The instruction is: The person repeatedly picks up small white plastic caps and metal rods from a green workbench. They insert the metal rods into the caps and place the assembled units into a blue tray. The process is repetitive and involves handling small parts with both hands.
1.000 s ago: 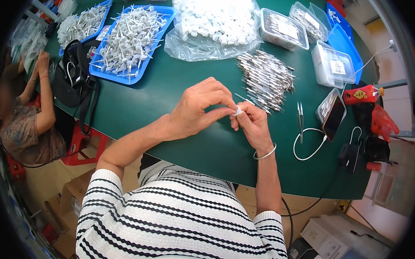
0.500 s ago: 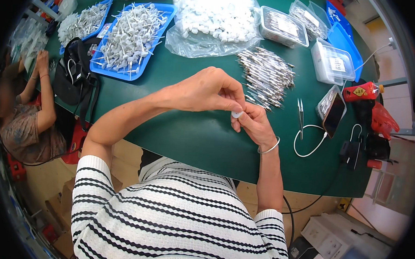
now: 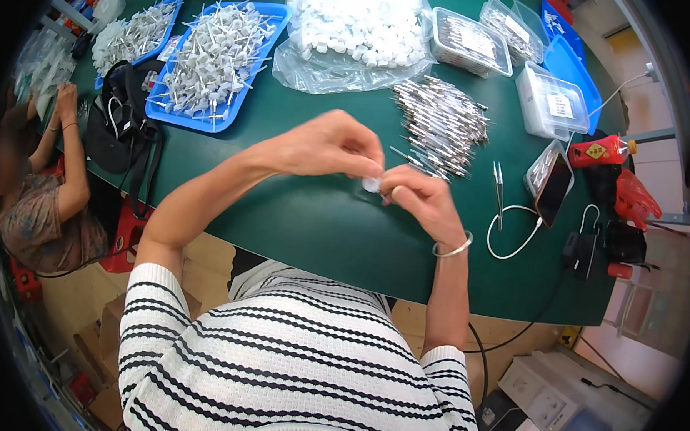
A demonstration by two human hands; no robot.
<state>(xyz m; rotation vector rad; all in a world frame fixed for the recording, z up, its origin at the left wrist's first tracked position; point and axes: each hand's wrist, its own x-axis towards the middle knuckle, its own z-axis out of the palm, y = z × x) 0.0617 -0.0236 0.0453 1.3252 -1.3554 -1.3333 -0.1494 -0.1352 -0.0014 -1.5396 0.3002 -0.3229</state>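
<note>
Over the near middle of the table, my left hand (image 3: 329,147) pinches a small round white plastic cap (image 3: 371,184) at its fingertips. Just to the right, my right hand (image 3: 428,205) is closed in a pinch, its fingertips close to the cap. Something small and dark shows at those fingertips, too small and blurred to name. Beyond my hands lies a heap of thin metal-and-white rods (image 3: 441,123). Farther back, a clear plastic bag (image 3: 320,77) holds many white caps. A blue tray (image 3: 220,124) at the left is piled with white-headed pieces on thin stems.
Tweezers (image 3: 498,193), a white cable (image 3: 510,256) and a phone (image 3: 554,186) lie at the right. Clear plastic boxes (image 3: 469,44) and a red bottle (image 3: 600,152) stand beyond. At left are a black bag (image 3: 112,128) and a co-worker's arm (image 3: 71,165).
Both hands have drawn slightly apart. My left hand has shifted left with the white cap, and my right hand's fingers have come away from it.
</note>
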